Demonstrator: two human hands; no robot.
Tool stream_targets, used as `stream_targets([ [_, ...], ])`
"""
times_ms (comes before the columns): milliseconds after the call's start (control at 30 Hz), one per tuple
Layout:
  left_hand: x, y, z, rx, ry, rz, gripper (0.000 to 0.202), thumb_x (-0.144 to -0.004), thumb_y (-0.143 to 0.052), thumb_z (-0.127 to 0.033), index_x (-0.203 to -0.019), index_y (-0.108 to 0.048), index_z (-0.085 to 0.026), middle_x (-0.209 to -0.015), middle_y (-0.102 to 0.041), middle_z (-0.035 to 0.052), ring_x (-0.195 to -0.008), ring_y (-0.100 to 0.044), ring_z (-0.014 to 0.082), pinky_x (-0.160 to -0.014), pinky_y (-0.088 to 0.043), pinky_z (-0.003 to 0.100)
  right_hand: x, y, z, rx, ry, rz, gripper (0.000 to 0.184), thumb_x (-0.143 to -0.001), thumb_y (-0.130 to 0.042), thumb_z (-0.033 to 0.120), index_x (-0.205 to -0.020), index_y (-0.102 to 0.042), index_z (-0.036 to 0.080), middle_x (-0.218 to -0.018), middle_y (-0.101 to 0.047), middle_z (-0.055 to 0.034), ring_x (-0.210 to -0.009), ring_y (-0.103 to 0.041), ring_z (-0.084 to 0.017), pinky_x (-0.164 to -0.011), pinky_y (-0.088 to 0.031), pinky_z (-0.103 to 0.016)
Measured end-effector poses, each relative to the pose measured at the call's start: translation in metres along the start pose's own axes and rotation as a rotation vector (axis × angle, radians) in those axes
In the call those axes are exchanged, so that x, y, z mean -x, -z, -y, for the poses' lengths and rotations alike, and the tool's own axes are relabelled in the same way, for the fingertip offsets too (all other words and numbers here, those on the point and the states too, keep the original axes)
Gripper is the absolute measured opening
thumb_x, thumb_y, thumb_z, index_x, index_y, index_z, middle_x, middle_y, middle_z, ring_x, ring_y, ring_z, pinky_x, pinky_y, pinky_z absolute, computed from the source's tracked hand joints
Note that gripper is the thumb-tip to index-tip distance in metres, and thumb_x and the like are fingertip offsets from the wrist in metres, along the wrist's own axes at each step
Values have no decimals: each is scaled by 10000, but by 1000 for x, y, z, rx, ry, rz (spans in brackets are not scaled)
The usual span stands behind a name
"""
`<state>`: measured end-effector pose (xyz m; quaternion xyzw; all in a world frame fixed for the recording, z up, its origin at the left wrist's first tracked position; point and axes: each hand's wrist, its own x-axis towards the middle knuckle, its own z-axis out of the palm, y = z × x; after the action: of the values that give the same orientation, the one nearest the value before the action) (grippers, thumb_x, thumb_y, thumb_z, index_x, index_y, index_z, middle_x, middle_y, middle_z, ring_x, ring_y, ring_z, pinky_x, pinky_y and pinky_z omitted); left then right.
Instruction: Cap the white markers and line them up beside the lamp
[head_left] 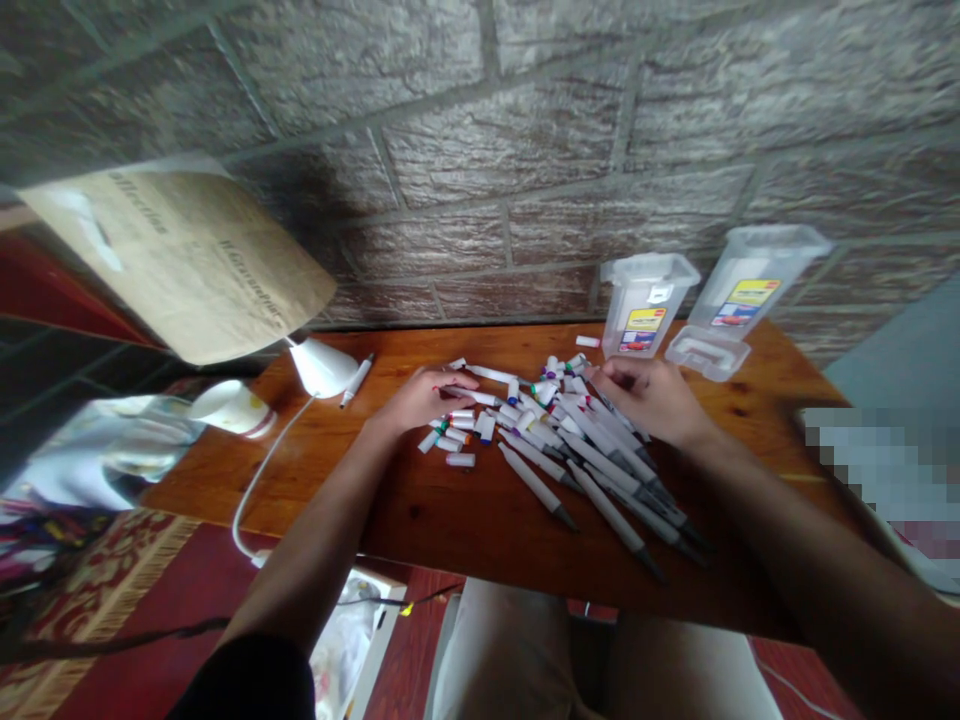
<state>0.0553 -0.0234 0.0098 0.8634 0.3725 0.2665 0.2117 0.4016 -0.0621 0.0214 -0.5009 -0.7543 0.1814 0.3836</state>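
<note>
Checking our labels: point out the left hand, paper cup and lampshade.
Left hand (417,400): head view, back of the hand.
Paper cup (246,415): head view, outer wall.
Lampshade (191,275): head view, middle of its tan side.

At the left of the surface (319,465), a lamp (322,368) with a printed brown shade (191,265) stands near a paper cup (232,408); its white cord (241,500) trails toward the near edge. A block wall (465,160) rises on the far side.

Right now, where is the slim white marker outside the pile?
At the head view's left, the marker lies on the brown wooden table, just right of the white lamp base.
</note>
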Motion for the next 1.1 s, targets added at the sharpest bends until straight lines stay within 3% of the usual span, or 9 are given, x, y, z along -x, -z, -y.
stream_targets([
  [333, 0, -1, 4, 35, 30, 16, 282, -843, -699, -371, -1044, -731, -175, -992, -763, 81, -800, -722, 166, -704, -563, 246, 1, -3, -1, -10, 16, 4, 455, -901, -541, 520, -584, -545, 194, -521, -470, 17, -485, -403, -104, -479, -319, -253],
  [567, -2, 2, -13, 52, 76, 39, 321, -832, -695, -437, -1017, -735, -177, -993, -769, 80, -819, -732, 192, -715, -570, 265, 1, -3, -1, 6, 1, 15, 453, -903, -541, 522, -601, -565, 186, -526, -484, 20, -480, -410, -100, -485, -319, -249],
  [633, -1, 7, -13, -21, 112, -6, 345, -828, -683, -482, -1018, -742, -200, -1011, -770, 68, -866, -731, 207, -772, -567, 285, 1, -3, 0, 2, 8, 9, 451, -903, -544, 517, -597, -560, 186, -526, -477, 22, -482, -403, -99, -485, -315, -248],
  [700, 3, 18, -7, -203, 248, -127, 352, -852, -635, -516, -1004, -753, -221, -1055, -764, 67, -963, -719, 242, -871, -546, 331, 1, -2, 0, 3, 8, 7, 452, -904, -542, 513, -592, -555, 186, -523, -472, 24, -478, -398, -97, -484, -312, -249],
  [800, 12, 38, 5, -541, 701, -340, 383, -884, -566, -519, -1006, -755, -209, -1085, -751, 113, -1061, -684, 329, -926, -517, 425, 1, -2, 0, 13, 9, 7, 454, -907, -537, 513, -594, -557, 185, -523, -476, 24, -476, -398, -96, -486, -312, -250],
  [867, 19, 49, 13, -626, 934, -376, 426, -854, -595, -519, -1099, -727, -196, -1127, -731, 146, -1090, -661, 372, -905, -518, 452, 1, -2, 0, 13, 18, -3, 457, -906, -537, 518, -593, -556, 185, -523, -471, 24, -480, -397, -98, -489, -313, -250],
  [967, 26, 57, 18, -653, 1047, -404, 464, -866, -552, -528, -1175, -683, -207, -1168, -701, 172, -1090, -649, 383, -882, -515, 472, 1, -2, -1, 2, 25, -23, 474, -906, -532, 536, -587, -547, 186, -517, -461, 23, -489, -396, -102, -490, -310, -251],
  [1100, 29, 53, 25, -652, 1060, -375, 460, -838, -571, -518, -1142, -669, -187, -1148, -679, 204, -1060, -635, 398, -862, -505, 500, 0, -4, -2, -10, 16, -22, 474, -910, -519, 542, -595, -548, 189, -510, -465, 22, -490, -401, -106, -492, -307, -253],
])
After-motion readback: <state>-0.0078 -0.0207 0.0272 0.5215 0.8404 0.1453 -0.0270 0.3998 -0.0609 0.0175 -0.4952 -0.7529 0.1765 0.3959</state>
